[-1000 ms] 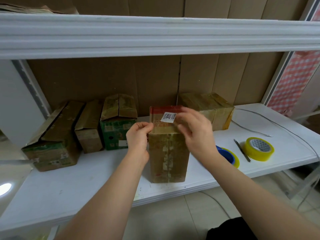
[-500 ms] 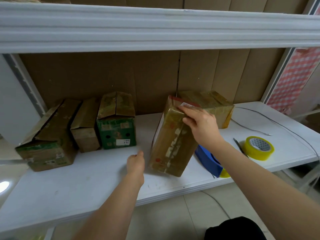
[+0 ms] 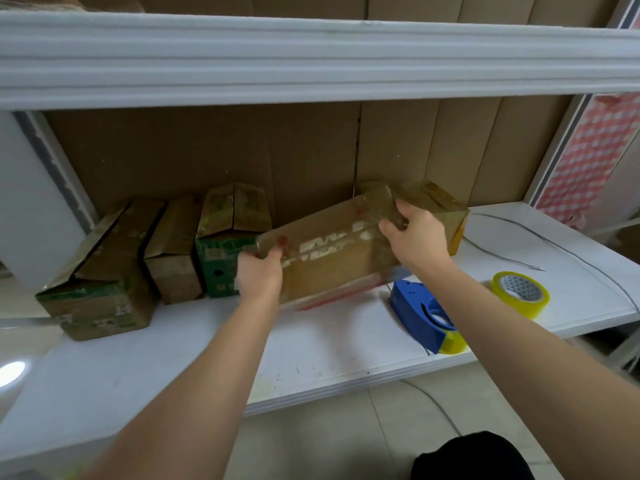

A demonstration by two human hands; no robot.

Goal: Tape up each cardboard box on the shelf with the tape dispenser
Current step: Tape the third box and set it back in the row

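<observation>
A person holds a taped cardboard box (image 3: 332,251) lengthwise above a white shelf (image 3: 339,344), the box tilted with its right end higher. The left hand (image 3: 258,275) grips the lower left end, fingers curled round the edge; the right hand (image 3: 414,237) grasps the upper right end. A blue tape dispenser (image 3: 420,313) lies on the shelf just below and to the right of the box, with a loose yellow tape roll (image 3: 521,294) farther right. Three more boxes (image 3: 173,251) stand in a row at the left, and another box (image 3: 436,206) sits behind the right hand.
</observation>
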